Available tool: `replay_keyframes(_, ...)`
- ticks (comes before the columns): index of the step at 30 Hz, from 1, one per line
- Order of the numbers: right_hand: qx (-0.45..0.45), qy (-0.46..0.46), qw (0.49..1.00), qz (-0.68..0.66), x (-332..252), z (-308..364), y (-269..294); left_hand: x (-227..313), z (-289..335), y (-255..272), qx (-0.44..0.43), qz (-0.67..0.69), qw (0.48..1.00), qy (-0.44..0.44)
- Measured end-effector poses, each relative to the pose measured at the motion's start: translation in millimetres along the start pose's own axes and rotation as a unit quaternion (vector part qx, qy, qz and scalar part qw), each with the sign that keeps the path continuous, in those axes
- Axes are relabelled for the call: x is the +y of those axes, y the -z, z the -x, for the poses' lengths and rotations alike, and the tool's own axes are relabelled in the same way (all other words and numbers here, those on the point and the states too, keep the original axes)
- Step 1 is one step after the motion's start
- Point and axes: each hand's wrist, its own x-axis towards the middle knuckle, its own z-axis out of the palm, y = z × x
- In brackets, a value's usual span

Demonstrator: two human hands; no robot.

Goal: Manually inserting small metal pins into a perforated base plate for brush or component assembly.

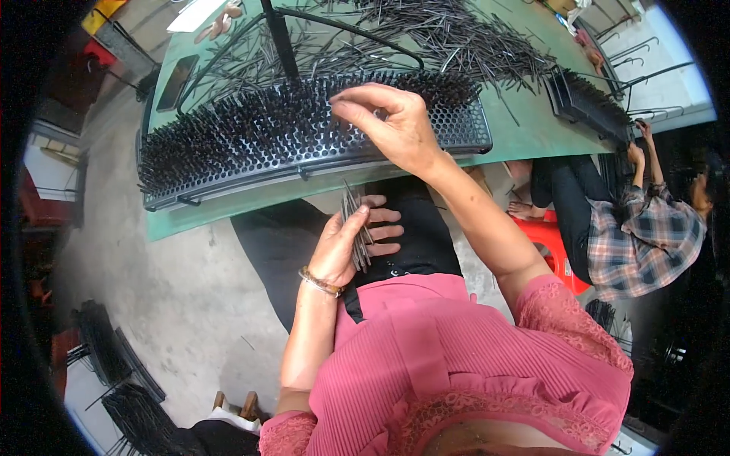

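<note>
My left hand (334,247) is closed around a bundle of thin grey metal rods (357,242) in front of my lap, thumb across them and fingers behind. Above the middle of a black perforated rack (465,131), my right hand (403,133) is bent with thumb and fingertips brought together in a pinch. Whatever sits between those fingertips is too small to make out. Dark thin rods (243,125) stand upright, close together, in most of the rack's holes. Bare holes show along its front edge and at its right end.
Loose dark rods (471,45) lie heaped on the green table (525,114) behind the rack, whose black frame (283,38) rises at the back. A phone-like dark slab (179,80) lies far left. At right, another person (646,235) sits by a second filled rack (585,106).
</note>
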Motion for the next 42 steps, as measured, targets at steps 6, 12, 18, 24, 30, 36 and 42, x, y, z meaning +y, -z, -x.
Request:
replay_keyframes(6, 0.023, 0.028, 0.999, -0.002, 6, -3, -8, 0, 0, 3, 0.026, -0.002, 1.000, 0.005)
replay_keyframes(12, -0.011, 0.038, 0.998, 0.045, -7, -6, -2, -11, -5, 18, 0.059, -0.160, 0.985, -0.038)
replay_keyframes(18, -0.006, 0.004, 1.000, 0.014, 6, -4, -5, -45, 15, 29, 0.068, -0.137, 0.988, 0.037)
replay_keyframes(24, 0.004, -0.002, 1.000, 0.004, 7, -4, -9, -62, 43, 46, 0.062, -0.119, 0.989, 0.069)
replay_keyframes(30, 0.006, 0.011, 0.999, 0.032, 1, -2, -13, -33, 32, 35, 0.081, -0.015, 0.996, 0.025)
replay_keyframes(36, 0.008, 0.030, 0.998, 0.061, 3, 4, -17, -11, 20, 24, 0.095, -0.024, 0.995, 0.003)
replay_keyframes(42, 0.008, 0.149, 0.976, 0.159, 10, 9, -24, -11, 14, 22, 0.075, -0.021, 0.997, -0.026)
